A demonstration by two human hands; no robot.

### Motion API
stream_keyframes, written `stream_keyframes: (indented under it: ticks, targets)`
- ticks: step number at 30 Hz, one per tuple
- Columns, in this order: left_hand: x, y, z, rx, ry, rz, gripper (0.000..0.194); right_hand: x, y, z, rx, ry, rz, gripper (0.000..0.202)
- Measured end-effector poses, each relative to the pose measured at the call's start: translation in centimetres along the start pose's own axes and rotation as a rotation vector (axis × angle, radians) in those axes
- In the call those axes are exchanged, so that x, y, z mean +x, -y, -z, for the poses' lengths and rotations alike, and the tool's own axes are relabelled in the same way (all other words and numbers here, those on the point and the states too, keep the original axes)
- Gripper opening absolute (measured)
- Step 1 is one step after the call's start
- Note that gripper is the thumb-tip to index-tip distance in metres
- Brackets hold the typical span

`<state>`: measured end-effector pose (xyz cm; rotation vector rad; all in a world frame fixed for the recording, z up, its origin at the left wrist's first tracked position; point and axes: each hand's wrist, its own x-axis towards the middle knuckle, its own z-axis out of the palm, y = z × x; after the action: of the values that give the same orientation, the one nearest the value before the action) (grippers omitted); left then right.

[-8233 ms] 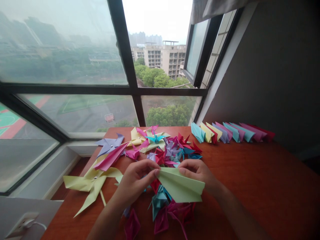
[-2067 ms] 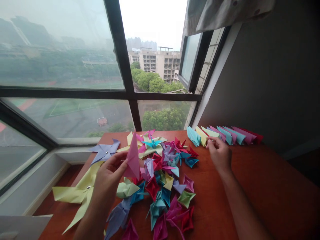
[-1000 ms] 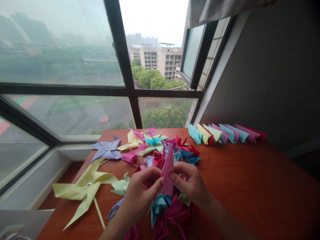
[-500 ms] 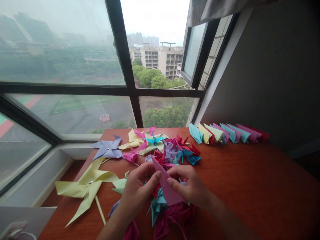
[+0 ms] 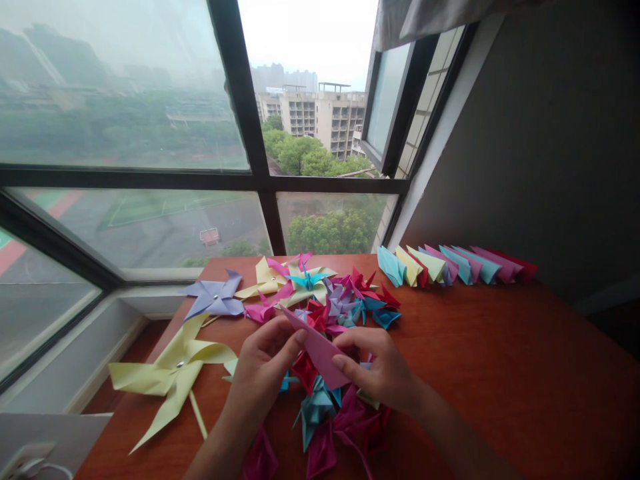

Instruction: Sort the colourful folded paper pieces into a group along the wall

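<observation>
A folded piece of pink paper (image 5: 320, 350) is held in the air between my two hands, slanting down from upper left to lower right. My left hand (image 5: 273, 357) pinches its upper left part between thumb and fingers. On the other side, my right hand (image 5: 377, 363) grips its right edge, thumb in front and fingers behind. Below and behind the hands lie folded paper cranes, among them a teal crane (image 5: 316, 407), a red one (image 5: 306, 370) and magenta ones (image 5: 323, 448). A bright blue crane (image 5: 307, 280) sits on top of the far pile.
At the left, a yellow paper pinwheel (image 5: 183, 363) on a stick and a purple pinwheel (image 5: 216, 297) lie on the brown table (image 5: 475, 373). A row of folded coloured papers (image 5: 463, 265) stands at the back right. Behind the table is a window (image 5: 327, 187).
The pink paper has tilted further over to the left, its lower end rising. My left hand has moved a little left with it; the right hand stays nearly in place.
</observation>
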<state>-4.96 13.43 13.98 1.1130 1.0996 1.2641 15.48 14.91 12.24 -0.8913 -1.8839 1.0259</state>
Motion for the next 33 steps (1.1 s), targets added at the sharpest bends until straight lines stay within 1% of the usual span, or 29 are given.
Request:
stream_keyframes:
  ticks: [4,7,11,15,17,22,24,27,33]
  targets:
    - [0.1,-0.1,-0.1,0.010,0.006,-0.006,0.010,0.0,-0.1,-0.2,0.025,-0.028,-0.010,0.017]
    - [0.0,-0.3,-0.4,0.009,0.045,0.010,0.008,0.0,-0.2,-0.3,0.033,-0.057,-0.016,0.016]
    - [-0.1,-0.4,-0.8,0.011,0.098,-0.004,0.007,0.0,-0.1,-0.3,-0.002,-0.075,0.001,0.011]
    - [-0.2,0.1,-0.8,0.106,0.151,-0.024,0.011,0.0,0.1,-0.4,-0.049,-0.102,0.071,0.009]
    - [-0.3,0.4,-0.6,0.180,0.153,-0.051,0.015,0.0,0.1,-0.5,-0.079,-0.113,0.100,0.010]
    - [-0.4,1.0,-0.3,0.384,0.091,-0.162,0.018,0.0,0.0,-0.8,-0.139,-0.151,0.119,0.010]
    - [-0.4,0.9,-0.3,0.421,0.073,-0.203,0.017,0.0,-0.1,-0.9,-0.160,-0.167,0.114,0.009]
    - [-0.4,0.6,-0.3,0.408,0.038,-0.227,0.016,0.1,-0.1,-0.7,-0.196,-0.193,0.089,0.010]
    - [-0.4,0.0,0.0,0.357,-0.092,-0.232,0.013,0.4,-0.3,-0.3,-0.262,-0.247,0.006,0.010]
